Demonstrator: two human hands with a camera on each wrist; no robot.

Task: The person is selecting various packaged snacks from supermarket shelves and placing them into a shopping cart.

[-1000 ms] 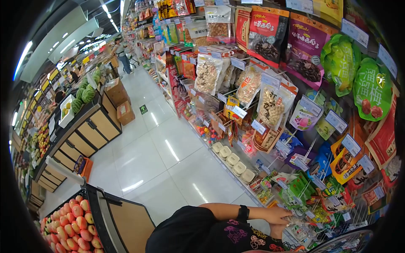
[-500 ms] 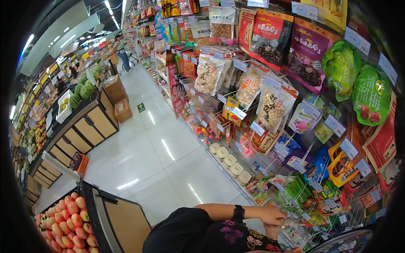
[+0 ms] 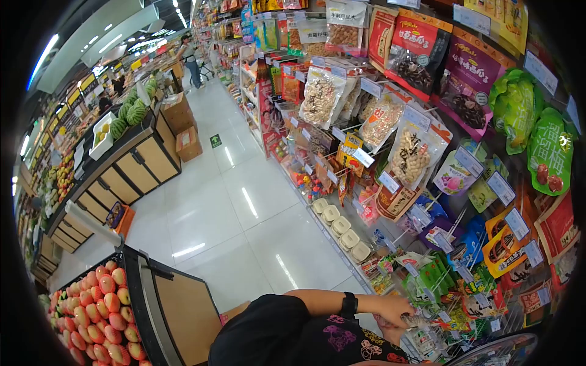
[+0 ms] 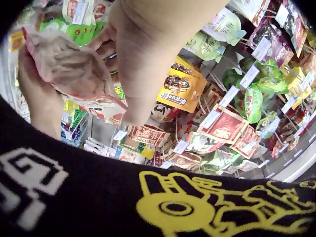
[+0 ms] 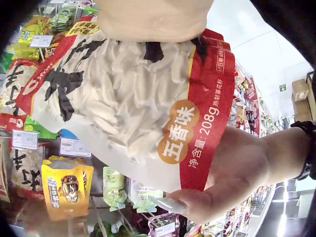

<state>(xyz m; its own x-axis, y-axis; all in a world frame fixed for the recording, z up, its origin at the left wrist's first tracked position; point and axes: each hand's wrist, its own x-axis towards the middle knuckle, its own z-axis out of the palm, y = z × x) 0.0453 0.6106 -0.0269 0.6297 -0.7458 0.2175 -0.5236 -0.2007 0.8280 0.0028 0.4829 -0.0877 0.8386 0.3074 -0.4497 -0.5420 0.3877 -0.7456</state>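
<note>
A person in a black printed top handles a bag of pale seeds beside a supermarket's snack racks; the bag fills the middle of the right wrist view, its red side marked 208g, and sits at upper left in the left wrist view. The left grip, at lower right of the right wrist view, is closed about the red side of the bag, thumb at the lower corner, palm behind, the other fingers partly hidden. The right grip holds the opposite side, at the left of the left wrist view; in the right wrist view its base overlaps the bag's upper edge, while the exact lie of its fingers cannot be told. In the head view both grips meet at lower right, a black watch on the left wrist, the bag hard to make out there. Green packets hang near them, and pale lidded tubs stand in a row right of centre. Red apples crowd the lower left, watermelons lie on a table at upper left, and another person stands in the aisle near the top of the frame
</note>
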